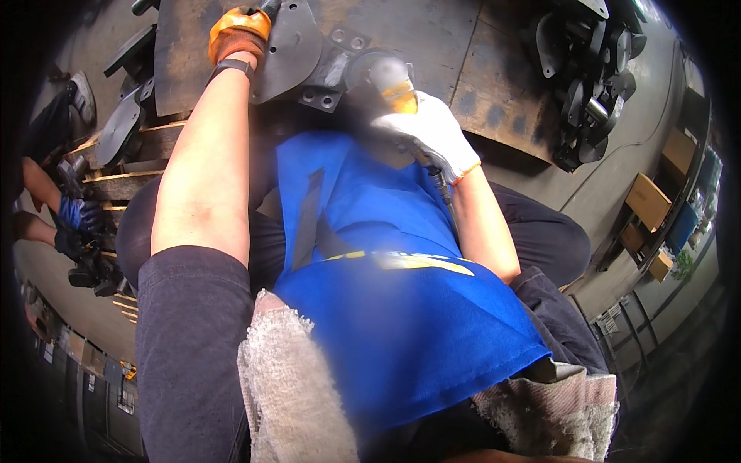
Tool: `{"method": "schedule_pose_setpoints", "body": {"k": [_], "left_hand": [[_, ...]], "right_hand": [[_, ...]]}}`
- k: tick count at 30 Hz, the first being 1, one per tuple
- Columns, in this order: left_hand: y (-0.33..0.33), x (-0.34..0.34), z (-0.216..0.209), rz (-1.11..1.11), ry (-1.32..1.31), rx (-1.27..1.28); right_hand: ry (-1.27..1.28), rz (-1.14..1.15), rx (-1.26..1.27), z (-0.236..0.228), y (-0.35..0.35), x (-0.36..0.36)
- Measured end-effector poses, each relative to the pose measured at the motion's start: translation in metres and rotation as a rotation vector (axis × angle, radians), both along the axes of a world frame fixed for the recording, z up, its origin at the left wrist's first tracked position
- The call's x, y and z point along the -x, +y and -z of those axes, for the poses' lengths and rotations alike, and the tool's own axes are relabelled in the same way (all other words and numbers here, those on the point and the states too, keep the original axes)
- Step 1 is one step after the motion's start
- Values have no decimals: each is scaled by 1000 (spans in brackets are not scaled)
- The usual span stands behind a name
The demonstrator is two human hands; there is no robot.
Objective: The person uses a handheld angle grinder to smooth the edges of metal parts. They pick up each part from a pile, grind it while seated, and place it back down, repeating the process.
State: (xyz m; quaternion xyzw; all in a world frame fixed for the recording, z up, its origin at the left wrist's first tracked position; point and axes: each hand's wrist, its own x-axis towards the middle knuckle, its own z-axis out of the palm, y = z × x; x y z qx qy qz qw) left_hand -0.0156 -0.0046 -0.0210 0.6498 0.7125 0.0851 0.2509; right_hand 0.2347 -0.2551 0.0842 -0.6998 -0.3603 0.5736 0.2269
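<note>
Left hand (240,32) closed on dark metal part (292,58), far left; right hand (434,133) grips yellow grinder (400,99). Blue apron (432,339) bears yellow print (432,265), unreadable.

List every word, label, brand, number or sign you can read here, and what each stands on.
No text can be read.
Yellow marking on blue apron: too blurred to read.
Power tool in right hand: blurred, nothing legible.
Pale patches, lower left: too small to read.

Stained wood tbl (494,92) w/ rounded grey plate (292,55), holed bracket (332,71), dk metal pts (575,100) piled R.
</note>
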Motion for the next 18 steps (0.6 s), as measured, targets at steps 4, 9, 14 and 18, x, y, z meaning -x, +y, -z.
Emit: {"method": "schedule_pose_setpoints", "body": {"k": [4, 9, 14, 18], "left_hand": [[2, -8, -13, 0, 51, 42], [-2, -10, -20, 16, 51, 36], [11, 5, 11, 77, 125, -56], [9, 4, 0, 93, 85, -3]], "right_hand": [[-117, -136, -102, -9, 7, 16], [-7, -33, 104, -11, 5, 11], [-122, -63, -27, 4, -8, 8], [-45, -78, 43, -14, 10, 12]]}}
